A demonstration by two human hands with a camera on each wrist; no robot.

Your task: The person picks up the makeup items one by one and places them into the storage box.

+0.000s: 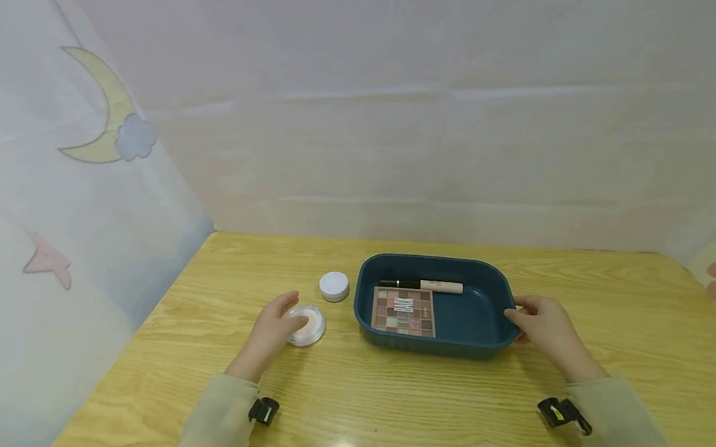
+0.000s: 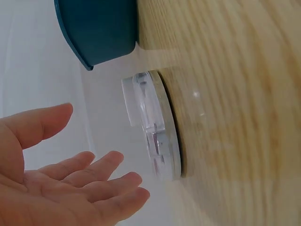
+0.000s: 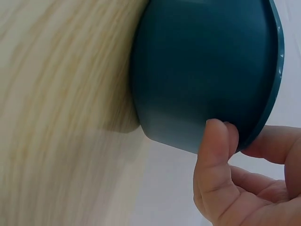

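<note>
My left hand (image 1: 270,326) hovers at the left side of a round clear-lidded compact (image 1: 311,328) with pale pink inside. In the left wrist view its fingers (image 2: 110,162) are loosely spread, apart from the compact (image 2: 155,127). On the right, my right hand (image 1: 545,329) grips the right end of a dark teal plastic box (image 1: 449,348). Thumb and fingers (image 3: 214,146) pinch its rim and wall in the right wrist view. Inside the box lie an eyeshadow palette (image 1: 404,313) at the left and a black-and-pink cosmetic tube (image 1: 441,286) along the back.
A small round white-lidded jar (image 1: 334,286) stands between the compact and the box, slightly farther back. Everything is on a wooden table (image 1: 341,395). A pale patterned cloth (image 1: 404,149) hangs behind the table's far edge and at both sides.
</note>
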